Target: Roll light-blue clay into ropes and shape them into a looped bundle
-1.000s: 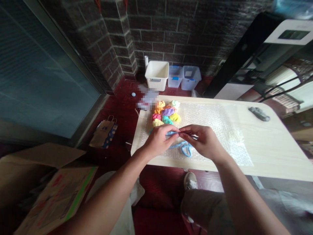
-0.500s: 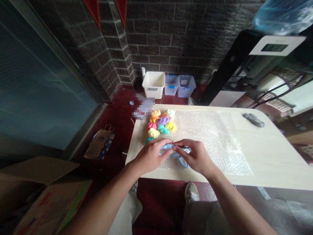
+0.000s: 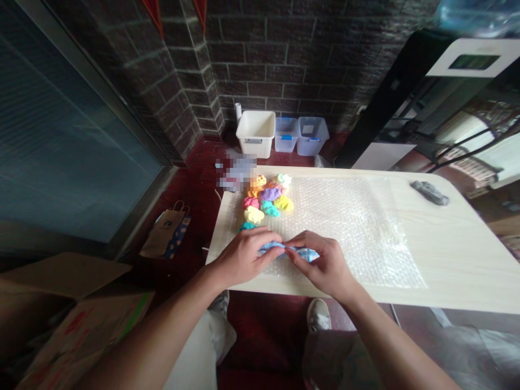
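Note:
A light-blue cloth item [image 3: 307,254], folded into a narrow strip, is held between both hands above the near side of the bubble wrap; its exact kind is hard to make out. My left hand [image 3: 247,254] pinches its left part between thumb and fingers. My right hand [image 3: 323,262] grips it from the other side, the two hands' fingertips meeting at the middle. Beyond my left hand lie several small bundled cloth items in a cluster, among them a teal one [image 3: 248,226], a pale yellow one [image 3: 254,215], a purple one [image 3: 270,194] and a yellow one [image 3: 284,203].
Bubble wrap [image 3: 341,227] covers much of the pale wooden table [image 3: 459,249]. A grey bundle [image 3: 430,193] lies at the far right. Behind the table stand a white bin [image 3: 255,130] and two clear bins [image 3: 312,135]. An open cardboard box [image 3: 81,330] is at lower left.
The blue item's hanging loop, visible below my hands before, is now gathered up into a strip between my fingers. The camera view has shifted slightly.

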{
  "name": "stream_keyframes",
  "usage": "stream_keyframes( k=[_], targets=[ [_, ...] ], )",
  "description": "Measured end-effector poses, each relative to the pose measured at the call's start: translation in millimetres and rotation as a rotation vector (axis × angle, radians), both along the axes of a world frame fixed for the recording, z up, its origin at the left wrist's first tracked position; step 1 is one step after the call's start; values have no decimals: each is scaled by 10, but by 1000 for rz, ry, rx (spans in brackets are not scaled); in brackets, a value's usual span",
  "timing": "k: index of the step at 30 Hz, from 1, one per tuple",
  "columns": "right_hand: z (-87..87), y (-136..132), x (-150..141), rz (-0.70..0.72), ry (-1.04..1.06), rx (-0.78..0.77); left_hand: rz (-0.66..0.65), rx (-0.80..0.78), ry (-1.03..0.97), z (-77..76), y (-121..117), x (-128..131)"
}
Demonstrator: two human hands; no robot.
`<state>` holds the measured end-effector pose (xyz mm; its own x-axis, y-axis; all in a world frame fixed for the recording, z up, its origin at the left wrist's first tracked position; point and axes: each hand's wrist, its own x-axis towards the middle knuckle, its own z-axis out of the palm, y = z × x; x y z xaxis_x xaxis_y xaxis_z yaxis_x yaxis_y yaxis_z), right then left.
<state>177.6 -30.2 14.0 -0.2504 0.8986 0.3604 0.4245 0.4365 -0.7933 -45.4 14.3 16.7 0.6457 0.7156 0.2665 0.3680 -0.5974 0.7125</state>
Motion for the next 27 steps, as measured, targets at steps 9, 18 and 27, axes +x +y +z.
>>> stream_keyframes(
  k=[9,18,27],
  targets=[
    [8,-7,11,-34,45,-8,85,-63,-185,36,-18,70],
    [9,-89,-18,-52,113,-126,72,-169,-191,60,-19,57],
    [31,-37,14,-27,147,-47,26,-135,-202,69,20,64]
  ],
)
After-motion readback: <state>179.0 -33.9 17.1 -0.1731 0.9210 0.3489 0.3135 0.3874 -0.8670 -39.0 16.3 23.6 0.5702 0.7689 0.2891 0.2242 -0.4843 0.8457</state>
